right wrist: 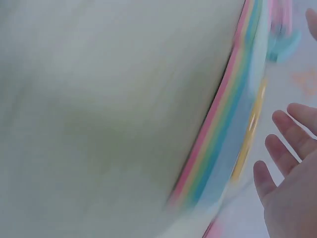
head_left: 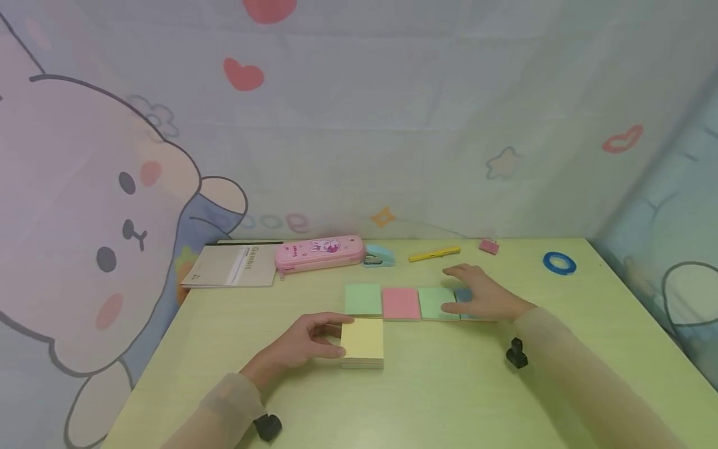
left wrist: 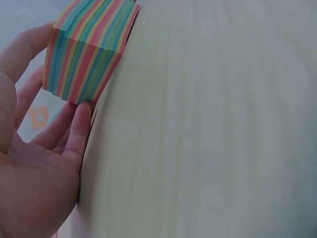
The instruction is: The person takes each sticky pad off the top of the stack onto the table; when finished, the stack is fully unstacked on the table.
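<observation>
The left hand (head_left: 303, 342) reaches in from the lower left, its thumb and fingers bent round the left side of a thick square stack of yellow-topped paper notes with rainbow-striped edges (head_left: 362, 340), grasping it on the pale wood-grain table (head_left: 437, 399). The right hand (head_left: 485, 296) comes from the lower right, released, its fingers spread and thumb apart, over a blue square paper pad (head_left: 464, 295) and a light green square paper pad (head_left: 434, 300), which end a row just behind the stack.
</observation>
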Demonstrator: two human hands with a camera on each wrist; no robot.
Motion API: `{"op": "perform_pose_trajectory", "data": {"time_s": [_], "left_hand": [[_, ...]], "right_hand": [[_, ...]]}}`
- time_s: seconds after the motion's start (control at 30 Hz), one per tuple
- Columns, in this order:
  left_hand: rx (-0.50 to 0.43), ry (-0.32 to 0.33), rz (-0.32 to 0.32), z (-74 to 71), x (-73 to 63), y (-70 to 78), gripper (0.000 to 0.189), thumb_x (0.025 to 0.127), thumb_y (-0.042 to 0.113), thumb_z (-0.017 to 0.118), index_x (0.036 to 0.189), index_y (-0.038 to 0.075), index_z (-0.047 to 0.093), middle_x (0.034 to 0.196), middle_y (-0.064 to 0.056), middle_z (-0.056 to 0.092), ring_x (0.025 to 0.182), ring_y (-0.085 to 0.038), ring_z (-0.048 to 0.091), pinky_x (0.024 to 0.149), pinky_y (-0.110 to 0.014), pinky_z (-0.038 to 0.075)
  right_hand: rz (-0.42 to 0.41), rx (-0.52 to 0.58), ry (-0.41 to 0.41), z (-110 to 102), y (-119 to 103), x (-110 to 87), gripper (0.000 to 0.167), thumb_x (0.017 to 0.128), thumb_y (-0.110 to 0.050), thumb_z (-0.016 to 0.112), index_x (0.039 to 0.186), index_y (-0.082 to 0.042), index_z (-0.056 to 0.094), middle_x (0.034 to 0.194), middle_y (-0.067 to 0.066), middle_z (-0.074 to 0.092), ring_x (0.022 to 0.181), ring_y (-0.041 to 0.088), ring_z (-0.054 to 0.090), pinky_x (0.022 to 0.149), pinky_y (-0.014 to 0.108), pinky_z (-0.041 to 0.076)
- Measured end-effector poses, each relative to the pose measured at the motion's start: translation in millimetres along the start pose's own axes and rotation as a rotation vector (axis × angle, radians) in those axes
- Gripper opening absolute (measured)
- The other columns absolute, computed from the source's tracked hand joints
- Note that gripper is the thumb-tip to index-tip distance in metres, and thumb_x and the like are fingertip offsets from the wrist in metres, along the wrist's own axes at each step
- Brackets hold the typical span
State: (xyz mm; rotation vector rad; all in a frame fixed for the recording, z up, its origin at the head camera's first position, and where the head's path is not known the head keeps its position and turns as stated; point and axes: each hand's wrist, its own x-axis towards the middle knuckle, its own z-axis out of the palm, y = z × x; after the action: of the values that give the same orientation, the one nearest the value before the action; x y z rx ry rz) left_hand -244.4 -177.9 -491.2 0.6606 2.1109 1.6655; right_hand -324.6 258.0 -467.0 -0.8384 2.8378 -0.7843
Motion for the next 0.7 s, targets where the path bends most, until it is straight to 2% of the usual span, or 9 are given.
{"op": "perform_pose_trajectory", "data": {"time_s": [0.2,0.4,0.57,0.7], "left_hand": [[-0.004,-0.006,0.002,2.6,2.4,-1.1,0.059,0.089,0.008,0.084,0.144,0.009,0.064,0.147,-0.014,0.059,0.125,-0.031,0.06,0.095,-0.031,0.058],[-0.01,-0.008,-0.004,2.4,3.5,-2.2,0.059,0.089,0.008,0.084,0.144,0.01,0.064,0.146,-0.014,0.06,0.126,-0.032,0.061,0.095,-0.031,0.058],[-0.022,-0.006,-0.008,1.6,2.9,-0.9,0.059,0.089,0.008,0.084,0.144,0.009,0.063,0.144,-0.015,0.061,0.126,-0.033,0.062,0.094,-0.031,0.059],[-0.022,0.0,-0.012,1.0,1.1,-0.4,0.059,0.089,0.007,0.084,0.145,0.01,0.064,0.144,-0.015,0.061,0.125,-0.032,0.062,0.093,-0.031,0.059]], "right_hand": [[-0.09,0.053,-0.08,24.8,-48.4,39.9,0.091,0.091,-0.054,0.078,0.159,-0.006,0.042,0.162,0.013,0.043,0.153,0.037,0.031,0.122,0.061,0.029],[-0.136,0.011,-0.135,47.3,-84.2,71.6,0.09,0.092,-0.053,0.077,0.158,-0.003,0.043,0.161,0.015,0.044,0.152,0.035,0.034,0.123,0.056,0.031],[-0.202,-0.042,-0.129,60.6,-98.1,86.3,0.084,0.091,-0.045,0.081,0.152,0.003,0.049,0.15,0.018,0.054,0.139,0.034,0.048,0.118,0.051,0.039],[-0.209,-0.066,-0.14,66.8,-102.5,92.4,0.083,0.09,-0.043,0.083,0.15,0.004,0.05,0.138,0.016,0.06,0.118,0.025,0.055,0.109,0.045,0.047]]}}
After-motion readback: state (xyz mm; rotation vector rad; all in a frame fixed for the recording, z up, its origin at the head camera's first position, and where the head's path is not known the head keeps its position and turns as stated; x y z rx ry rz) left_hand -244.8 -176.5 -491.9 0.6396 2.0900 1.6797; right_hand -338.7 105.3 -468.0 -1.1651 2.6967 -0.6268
